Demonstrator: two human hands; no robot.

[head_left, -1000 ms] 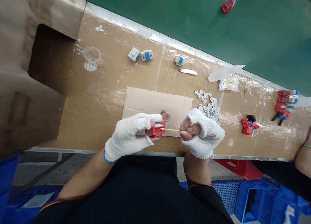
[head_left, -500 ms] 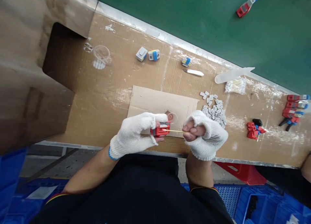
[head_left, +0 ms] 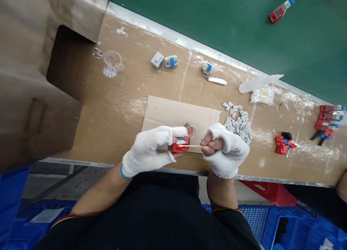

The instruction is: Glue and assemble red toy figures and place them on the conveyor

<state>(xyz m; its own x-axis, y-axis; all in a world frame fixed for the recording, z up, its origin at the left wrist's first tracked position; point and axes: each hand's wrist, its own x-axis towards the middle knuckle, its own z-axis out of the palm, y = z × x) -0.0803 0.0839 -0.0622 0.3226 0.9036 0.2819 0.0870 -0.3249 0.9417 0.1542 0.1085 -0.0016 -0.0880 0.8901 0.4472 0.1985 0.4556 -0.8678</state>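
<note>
My left hand (head_left: 151, 149), in a white glove with bare fingertips, grips a red and grey plastic part (head_left: 184, 141) over the lower edge of a cardboard sheet (head_left: 176, 112). Pinched in the fingers of my right hand (head_left: 226, 150) is a thin cotton swab (head_left: 193, 146), whose white tip lies at the red part's near face. A small clear round dish (head_left: 192, 131) sits just behind the part. Beyond my right hand lies a heap of small grey pieces (head_left: 240, 125).
Two grey-blue blocks (head_left: 157, 60), a white-handled tool (head_left: 217, 81), a swab bag (head_left: 262, 95) and a clear cup (head_left: 112, 60) lie farther back. Red parts (head_left: 282, 145) are at right. A metal housing (head_left: 24, 80) stands left; another person's arm (head_left: 342, 186) shows right.
My right hand has moved slightly left, and the swab's tip is farther left across the red part. The red and blue piece on the green surface has shifted right and slightly down.
</note>
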